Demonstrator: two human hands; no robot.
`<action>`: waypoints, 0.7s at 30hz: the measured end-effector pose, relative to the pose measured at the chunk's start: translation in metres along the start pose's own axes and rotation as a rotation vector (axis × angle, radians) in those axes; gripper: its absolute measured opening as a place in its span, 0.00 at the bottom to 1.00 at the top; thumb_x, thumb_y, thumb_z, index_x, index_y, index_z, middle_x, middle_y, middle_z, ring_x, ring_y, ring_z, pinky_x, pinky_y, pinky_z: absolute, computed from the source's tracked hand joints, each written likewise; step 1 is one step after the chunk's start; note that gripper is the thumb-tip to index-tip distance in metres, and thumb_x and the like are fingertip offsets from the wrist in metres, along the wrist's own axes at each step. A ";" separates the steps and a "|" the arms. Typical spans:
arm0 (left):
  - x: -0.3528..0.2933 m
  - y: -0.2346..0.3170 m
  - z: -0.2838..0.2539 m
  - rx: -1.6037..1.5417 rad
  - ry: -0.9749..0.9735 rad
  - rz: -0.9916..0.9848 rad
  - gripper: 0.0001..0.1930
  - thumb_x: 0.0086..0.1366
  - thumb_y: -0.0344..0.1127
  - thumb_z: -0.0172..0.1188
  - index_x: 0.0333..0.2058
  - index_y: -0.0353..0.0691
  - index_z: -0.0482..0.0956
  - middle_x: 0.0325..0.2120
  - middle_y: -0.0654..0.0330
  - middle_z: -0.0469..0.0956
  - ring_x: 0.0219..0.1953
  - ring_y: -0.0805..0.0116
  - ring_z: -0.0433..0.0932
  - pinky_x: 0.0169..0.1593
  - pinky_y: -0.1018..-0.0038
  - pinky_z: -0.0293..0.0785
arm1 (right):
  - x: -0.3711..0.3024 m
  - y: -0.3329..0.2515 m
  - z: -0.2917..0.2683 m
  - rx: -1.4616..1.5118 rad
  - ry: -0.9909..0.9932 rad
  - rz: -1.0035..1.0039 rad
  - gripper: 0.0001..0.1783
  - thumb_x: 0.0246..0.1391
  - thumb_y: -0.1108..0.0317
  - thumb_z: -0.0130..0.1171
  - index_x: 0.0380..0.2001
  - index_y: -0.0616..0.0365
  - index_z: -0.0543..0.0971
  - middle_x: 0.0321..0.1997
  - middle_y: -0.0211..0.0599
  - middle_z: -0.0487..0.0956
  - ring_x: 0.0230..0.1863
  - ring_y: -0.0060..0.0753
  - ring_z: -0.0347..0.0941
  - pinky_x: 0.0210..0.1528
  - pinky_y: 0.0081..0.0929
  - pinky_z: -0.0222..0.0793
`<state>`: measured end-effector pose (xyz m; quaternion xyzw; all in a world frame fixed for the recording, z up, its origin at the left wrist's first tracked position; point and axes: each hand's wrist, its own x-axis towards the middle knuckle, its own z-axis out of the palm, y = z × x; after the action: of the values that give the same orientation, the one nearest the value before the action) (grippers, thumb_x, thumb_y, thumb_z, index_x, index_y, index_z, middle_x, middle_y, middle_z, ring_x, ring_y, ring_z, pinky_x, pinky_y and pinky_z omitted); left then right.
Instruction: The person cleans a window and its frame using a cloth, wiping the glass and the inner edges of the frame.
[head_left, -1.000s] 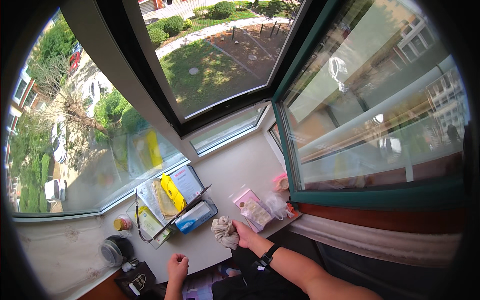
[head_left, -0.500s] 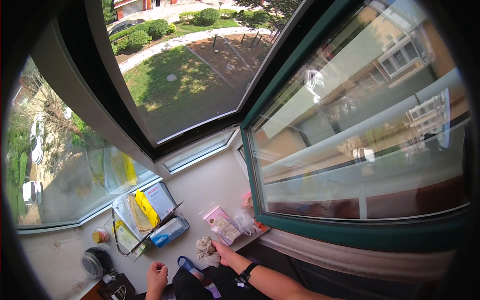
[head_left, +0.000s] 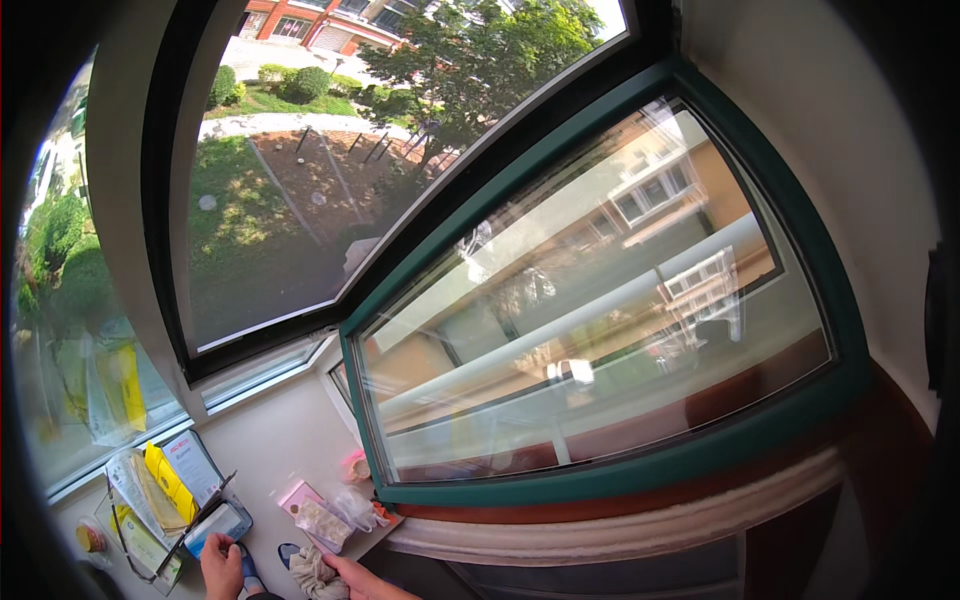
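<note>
My right hand (head_left: 362, 580), at the bottom edge, grips a crumpled beige cloth (head_left: 314, 574) between thumb and fingers. Left of it, my left hand (head_left: 222, 566) is curled closed beside a blue-and-white package (head_left: 214, 526), with nothing visible in it. Blue slippers (head_left: 289, 553) show between the two hands. Just above the cloth lie a pink packet (head_left: 297, 494), a clear bag of pale pieces (head_left: 325, 524) and a crumpled clear plastic bag (head_left: 355, 508).
A green-framed window sash (head_left: 610, 462) stands swung inward over the white sill (head_left: 262, 432). At left, a clear bag with dark handles holds papers and a yellow packet (head_left: 171, 484), near a small jar (head_left: 91, 539). Greenery and ground show beyond the dark window frame (head_left: 270, 333).
The view has swung right, shifting everything leftward and showing more of the green sash. My right hand still holds the cloth; my left hand is now closer to the blue-and-white package.
</note>
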<state>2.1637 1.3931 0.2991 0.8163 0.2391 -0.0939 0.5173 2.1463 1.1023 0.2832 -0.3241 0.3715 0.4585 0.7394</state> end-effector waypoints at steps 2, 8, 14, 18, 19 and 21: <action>0.018 0.020 -0.013 -0.035 -0.009 0.070 0.06 0.59 0.26 0.58 0.35 0.34 0.74 0.28 0.55 0.76 0.31 0.63 0.76 0.39 0.66 0.73 | -0.002 -0.005 0.014 0.161 0.055 -0.045 0.26 0.76 0.52 0.41 0.63 0.56 0.74 0.61 0.38 0.80 0.58 0.34 0.79 0.62 0.38 0.76; 0.070 0.013 0.001 -0.329 -0.133 0.123 0.04 0.62 0.28 0.57 0.31 0.35 0.72 0.22 0.62 0.73 0.20 0.75 0.71 0.24 0.75 0.71 | -0.035 -0.020 0.054 0.330 -0.125 -0.243 0.30 0.74 0.47 0.40 0.66 0.57 0.73 0.65 0.41 0.78 0.64 0.40 0.76 0.69 0.41 0.69; 0.070 -0.073 0.026 -0.270 -0.257 0.080 0.04 0.62 0.28 0.56 0.30 0.34 0.72 0.18 0.59 0.74 0.17 0.71 0.74 0.21 0.73 0.74 | -0.206 -0.116 0.188 0.362 -0.491 -0.951 0.24 0.72 0.53 0.46 0.63 0.53 0.73 0.63 0.42 0.78 0.61 0.42 0.76 0.64 0.44 0.72; 0.030 -0.007 -0.028 0.197 -0.531 -0.015 0.25 0.69 0.48 0.58 0.51 0.29 0.81 0.37 0.44 0.86 0.36 0.53 0.84 0.45 0.61 0.80 | -0.381 -0.166 0.255 -0.084 0.074 -1.978 0.27 0.70 0.51 0.47 0.67 0.48 0.70 0.67 0.40 0.74 0.63 0.48 0.74 0.62 0.50 0.74; 0.023 -0.017 -0.029 0.198 -0.540 -0.002 0.25 0.69 0.48 0.58 0.51 0.29 0.81 0.37 0.44 0.86 0.36 0.53 0.84 0.45 0.61 0.80 | -0.417 -0.175 0.272 -0.137 0.215 -2.279 0.28 0.71 0.57 0.48 0.69 0.57 0.66 0.70 0.51 0.70 0.65 0.51 0.72 0.65 0.53 0.72; 0.015 -0.027 -0.031 0.222 -0.597 -0.058 0.26 0.68 0.50 0.59 0.52 0.30 0.81 0.39 0.43 0.86 0.40 0.51 0.85 0.47 0.59 0.79 | -0.487 -0.201 0.280 -0.582 0.867 -2.887 0.30 0.73 0.58 0.48 0.70 0.66 0.64 0.70 0.57 0.69 0.64 0.52 0.74 0.68 0.50 0.73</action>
<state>2.1606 1.4343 0.2858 0.7969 0.0882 -0.3697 0.4695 2.2541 1.0449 0.8672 -0.6303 -0.1694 -0.6995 0.2912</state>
